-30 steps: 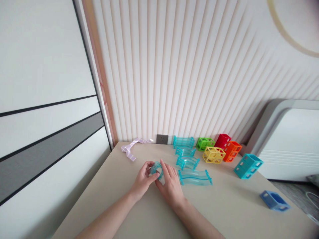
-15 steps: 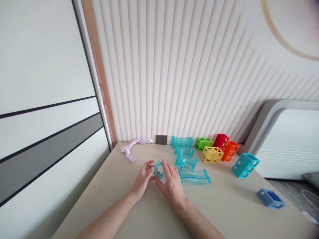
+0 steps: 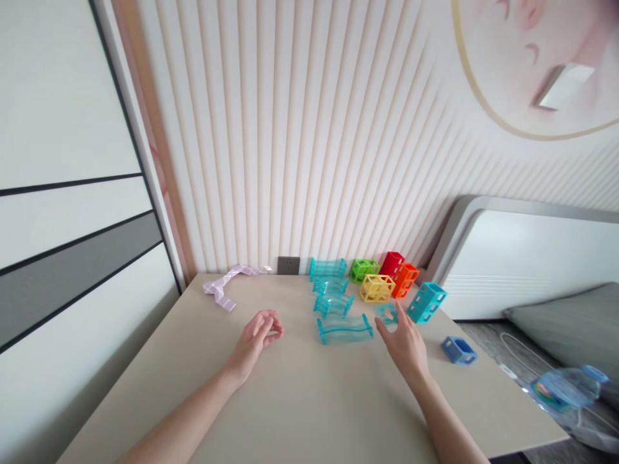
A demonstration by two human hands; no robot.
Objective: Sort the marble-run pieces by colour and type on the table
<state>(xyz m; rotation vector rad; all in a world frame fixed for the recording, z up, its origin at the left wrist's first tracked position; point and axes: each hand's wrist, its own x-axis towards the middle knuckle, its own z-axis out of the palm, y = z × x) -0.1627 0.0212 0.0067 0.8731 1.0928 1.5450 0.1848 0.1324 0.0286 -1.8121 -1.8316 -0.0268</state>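
My right hand [image 3: 405,340] is open over the right part of the table, thumb and index finger spread. Just beyond its fingertips is a small clear teal ring-like piece [image 3: 385,314], partly covered by the fingers. My left hand [image 3: 256,336] hovers left of the middle, its fingers loosely curled together with nothing visible in them. Between the hands lies a long clear teal tube piece [image 3: 345,329]. Behind it, a curved clear tube [image 3: 333,304], a shorter curved tube [image 3: 329,285] and a straight tube [image 3: 327,267] form a row.
Right of the tubes stand green [image 3: 363,270], yellow [image 3: 377,288], red [image 3: 391,263], orange [image 3: 405,279] and teal [image 3: 427,302] block frames. A blue frame [image 3: 459,350] lies nearer the right edge. A lilac ribbon [image 3: 220,288] is at the back left. A plastic bottle [image 3: 568,388] shows beyond the table.
My hands have parted. The right one moved right with the ring-like piece and let go of it near the teal block; the left holds nothing now. The view turned right.
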